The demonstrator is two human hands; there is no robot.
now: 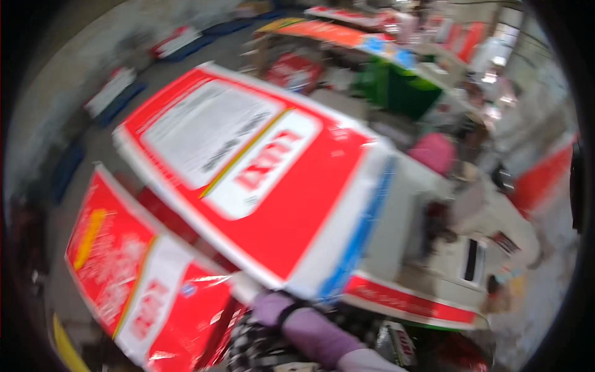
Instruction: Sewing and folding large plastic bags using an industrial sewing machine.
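Observation:
Motion blur covers the whole head view. My left hand (pixel 246 289), at the end of a purple sleeve with a dark band, lies at the near edge of a large flat red-and-white printed sack (pixel 322 198). Its fingers are smeared and partly hidden, so a grip cannot be made out. That sack slants across the middle, its blue-striped end toward the pale worktable. Below and left of it, a second red-and-white printed sack (pixel 173 310) hangs near the same hand. My right hand is not in view.
A pale sewing machine (pixel 493 214) stands on the worktable (pixel 387 239) at the right. Behind are a pink rounded thing (pixel 432 153), a green cloth or sack (pixel 396 87) and a table with orange sheets (pixel 325 32). Stacks on blue bases (pixel 121 102) line the left wall.

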